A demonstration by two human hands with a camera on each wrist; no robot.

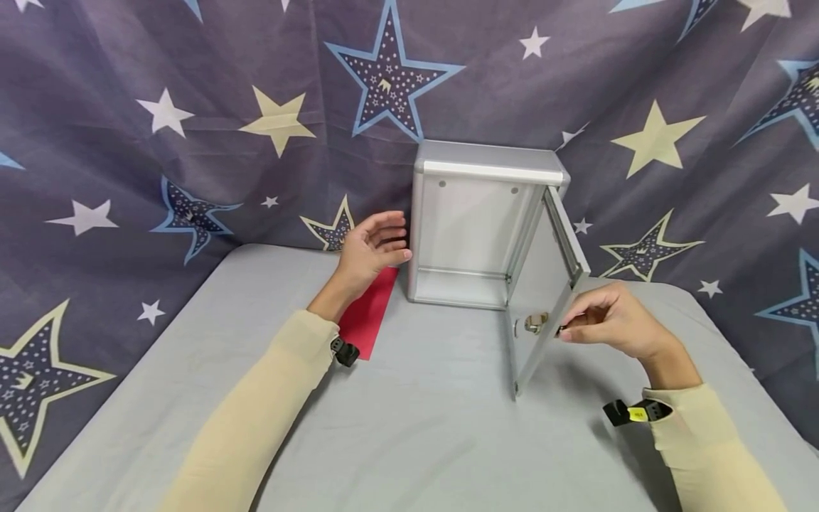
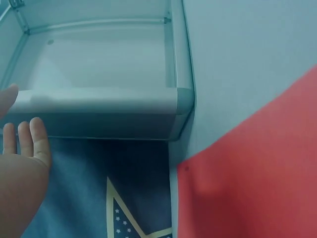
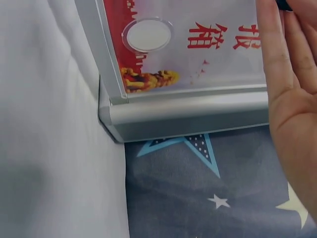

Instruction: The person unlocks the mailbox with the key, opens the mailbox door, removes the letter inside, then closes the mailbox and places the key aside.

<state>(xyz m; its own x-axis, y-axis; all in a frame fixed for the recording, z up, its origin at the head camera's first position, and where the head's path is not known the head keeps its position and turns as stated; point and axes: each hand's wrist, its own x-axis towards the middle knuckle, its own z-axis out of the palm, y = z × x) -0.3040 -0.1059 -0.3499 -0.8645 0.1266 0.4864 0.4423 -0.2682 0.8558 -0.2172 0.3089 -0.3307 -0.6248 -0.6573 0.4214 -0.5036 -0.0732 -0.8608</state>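
Note:
A silver metal box [image 1: 489,154] with a bare white inside stands at the back of the table, its hinged door [image 1: 544,263] swung out to the right. On the door's inner face sits a metal cam lock [image 1: 535,323]. My right hand [image 1: 614,320] pinches a small black key [image 3: 284,5] at the door's outer face, mostly hidden by the fingers. The door's front [image 3: 218,64] carries red characters and a round window. Beside the box's left wall, my left hand [image 1: 373,249] is held with fingers loosely spread; whether the thumb touches the wall I cannot tell.
A flat red sheet [image 1: 367,313] lies on the table left of the box, partly under my left forearm. The grey-covered table [image 1: 409,427] ends against a star-patterned cloth [image 1: 243,171] hanging behind and at both sides.

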